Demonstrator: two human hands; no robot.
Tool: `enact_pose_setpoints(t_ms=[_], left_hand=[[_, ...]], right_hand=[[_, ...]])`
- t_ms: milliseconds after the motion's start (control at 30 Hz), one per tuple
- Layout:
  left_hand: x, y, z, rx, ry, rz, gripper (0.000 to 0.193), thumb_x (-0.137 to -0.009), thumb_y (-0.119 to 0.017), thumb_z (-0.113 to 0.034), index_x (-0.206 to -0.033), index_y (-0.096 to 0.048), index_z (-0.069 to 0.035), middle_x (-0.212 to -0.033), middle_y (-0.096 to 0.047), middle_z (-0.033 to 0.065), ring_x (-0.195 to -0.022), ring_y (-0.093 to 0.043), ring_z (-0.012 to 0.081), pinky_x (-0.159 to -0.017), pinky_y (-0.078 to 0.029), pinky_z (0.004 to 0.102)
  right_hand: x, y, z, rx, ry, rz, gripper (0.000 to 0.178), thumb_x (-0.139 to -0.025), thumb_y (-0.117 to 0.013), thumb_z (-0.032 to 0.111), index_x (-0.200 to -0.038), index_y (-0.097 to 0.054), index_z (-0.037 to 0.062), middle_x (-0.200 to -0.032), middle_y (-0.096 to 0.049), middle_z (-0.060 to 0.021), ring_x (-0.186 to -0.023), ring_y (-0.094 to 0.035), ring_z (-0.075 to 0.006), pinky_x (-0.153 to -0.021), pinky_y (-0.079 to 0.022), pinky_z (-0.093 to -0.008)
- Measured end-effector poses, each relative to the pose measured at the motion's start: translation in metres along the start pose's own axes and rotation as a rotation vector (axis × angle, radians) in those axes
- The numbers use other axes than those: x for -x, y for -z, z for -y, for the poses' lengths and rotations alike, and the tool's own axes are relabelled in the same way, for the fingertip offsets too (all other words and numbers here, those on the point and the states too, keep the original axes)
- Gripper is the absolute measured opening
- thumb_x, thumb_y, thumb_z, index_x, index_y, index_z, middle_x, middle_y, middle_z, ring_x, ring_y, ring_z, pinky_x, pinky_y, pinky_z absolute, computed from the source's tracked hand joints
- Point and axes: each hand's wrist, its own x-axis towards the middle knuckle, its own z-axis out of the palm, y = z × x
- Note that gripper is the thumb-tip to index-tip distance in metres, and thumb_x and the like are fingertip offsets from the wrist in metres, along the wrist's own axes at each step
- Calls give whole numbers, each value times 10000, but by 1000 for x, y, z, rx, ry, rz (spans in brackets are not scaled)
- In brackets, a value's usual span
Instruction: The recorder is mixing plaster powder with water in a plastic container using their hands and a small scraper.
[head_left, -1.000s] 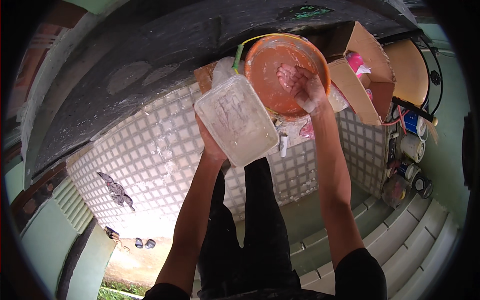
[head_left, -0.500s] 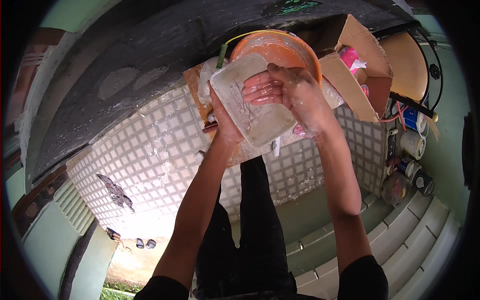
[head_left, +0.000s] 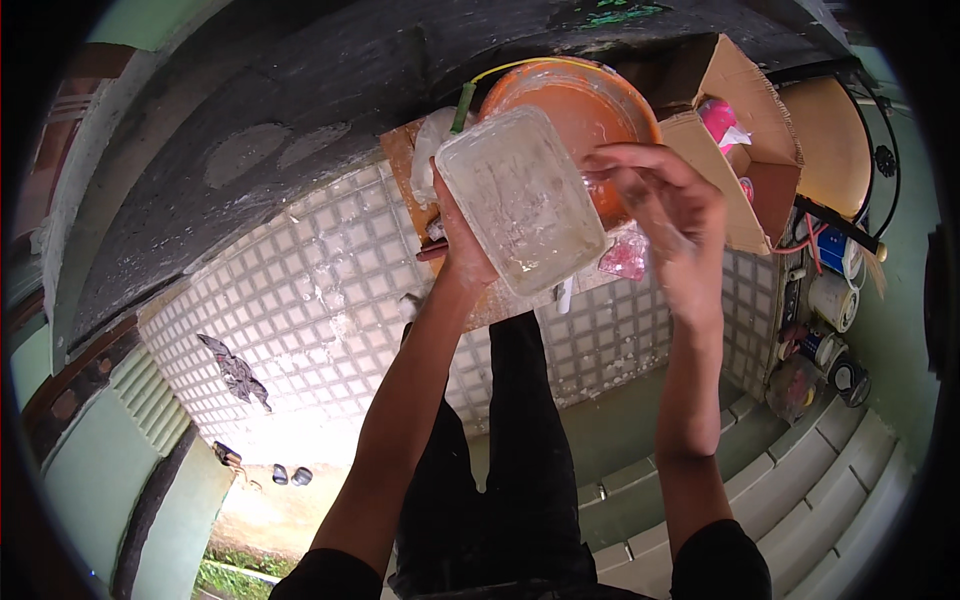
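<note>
My left hand grips a rectangular clear plastic container by its left side and holds it tilted, its inside facing up at me. Whitish smears and wet streaks mark the container's floor. To the right of it my right hand hangs in the air, fingers loosely bent and apart, wet, slightly blurred, with nothing visible in them. Behind both is a round orange basin with pale residue on its wall; the container and my right hand cover part of it.
A low wooden board bears a white plastic bag and a pink packet. An open cardboard box with pink items stands right of the basin. A green-handled thing leans beside the basin. Paint cans line the right wall.
My right hand has moved off the container to the right, its fingers now bent. In the picture, container and surroundings sit slightly further right; my left hand keeps its grip.
</note>
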Motion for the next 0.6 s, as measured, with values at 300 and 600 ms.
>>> enact_pose_setpoints(t_ms=[300,600], left_hand=[[19,19,-24,-79,-47,-49,887,-795,-345,-781,-1413,-335,-144,-1375,-432,90,-1216,-470,257,-1001,-419,422],[41,38,-41,-10,-97,16,799,-858,-331,-711,-1419,-328,-143,-1390,-416,79,-1237,-447,254,-1012,-404,426]], right_hand=[[-2,36,-105,564,12,-349,173,-924,-529,116,-974,-610,-29,-939,-658,-136,-840,-630,-216,-778,-478,-299],[-3,8,-114,1260,568,-381,126,-939,-477,85,-1036,-501,9,-765,-627,-147,-669,-618,-288,-617,-462,-353]])
